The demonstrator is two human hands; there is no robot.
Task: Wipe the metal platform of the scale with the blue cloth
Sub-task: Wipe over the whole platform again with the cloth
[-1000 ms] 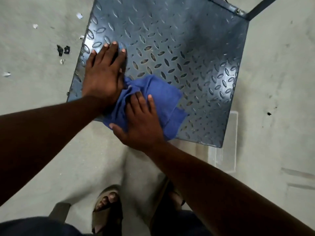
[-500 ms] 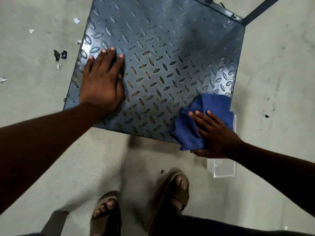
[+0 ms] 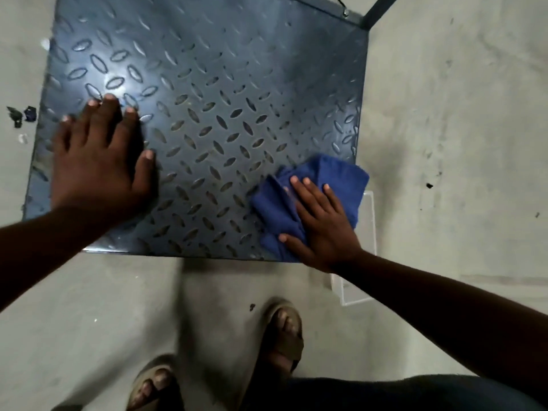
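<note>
The scale's metal platform [image 3: 225, 93] is a dark grey plate with a raised diamond tread, lying low on the concrete floor. A crumpled blue cloth [image 3: 332, 179] sits on its near right corner, spilling slightly over the right edge. My right hand [image 3: 320, 221] presses flat on the cloth with fingers spread. My left hand [image 3: 98, 161] rests palm down on the platform's left side, fingers apart, holding nothing.
A dark metal post [image 3: 379, 10] rises from the platform's far right corner. A clear plastic piece [image 3: 355, 289] lies on the floor under my right forearm. Small dark scraps [image 3: 20, 115] litter the floor at left. My sandalled feet [image 3: 281, 336] stand just before the near edge.
My right hand slid the cloth from beside my left hand across to the platform's near right corner, then held there. My left hand stayed flat on the left side.
</note>
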